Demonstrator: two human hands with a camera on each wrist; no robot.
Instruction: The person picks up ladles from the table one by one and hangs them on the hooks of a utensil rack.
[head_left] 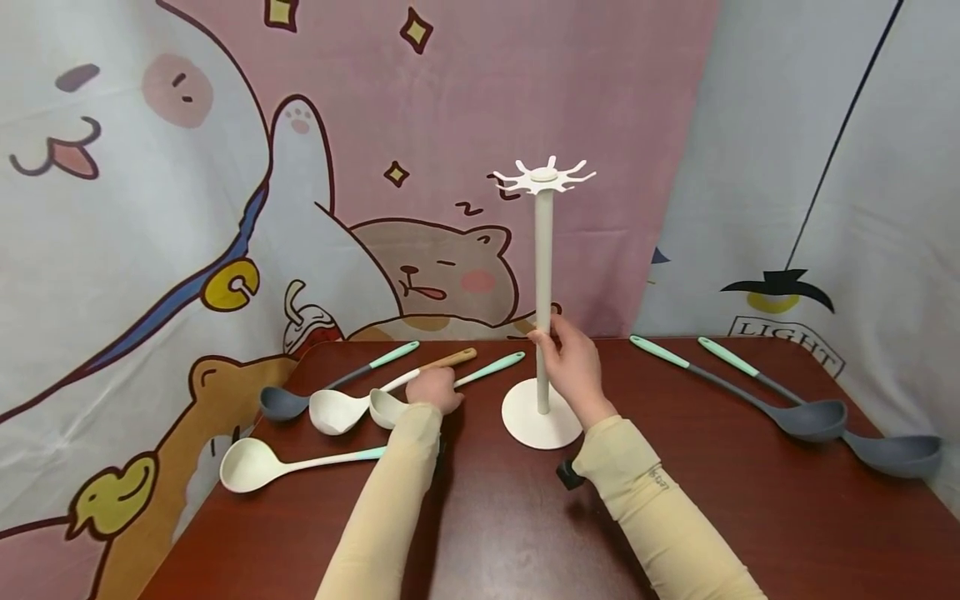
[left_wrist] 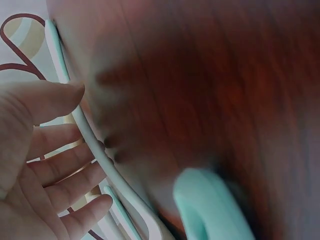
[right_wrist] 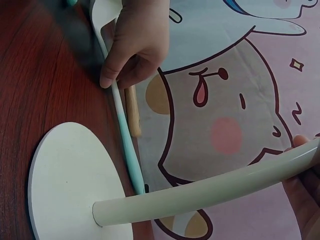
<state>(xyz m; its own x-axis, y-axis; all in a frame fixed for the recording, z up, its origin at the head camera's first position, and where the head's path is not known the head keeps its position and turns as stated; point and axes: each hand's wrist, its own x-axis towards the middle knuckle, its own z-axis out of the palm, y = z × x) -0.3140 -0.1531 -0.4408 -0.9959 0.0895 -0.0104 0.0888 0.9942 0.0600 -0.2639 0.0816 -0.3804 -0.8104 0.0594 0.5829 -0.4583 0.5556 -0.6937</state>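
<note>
My left hand (head_left: 435, 389) is at a cream ladle with a mint handle (head_left: 495, 367), which lies on the table. In the right wrist view, the thumb and fingers of that hand sit on either side of the ladle's shaft (right_wrist: 119, 107). My right hand (head_left: 576, 367) grips the lower pole of a white utensil stand (head_left: 543, 275), which stands upright with hooks spread around its top. Its round base (right_wrist: 75, 175) rests on the table. Beside the left hand lies a white ladle with a wooden handle (head_left: 448, 360).
A grey ladle (head_left: 285, 404) and a cream ladle (head_left: 251, 465) lie on the left of the brown table (head_left: 495, 533). Two grey ladles with mint handles, one nearer the middle (head_left: 810, 419) and one farther right (head_left: 900, 456), lie on the right. A cartoon cloth (head_left: 600, 108) hangs behind.
</note>
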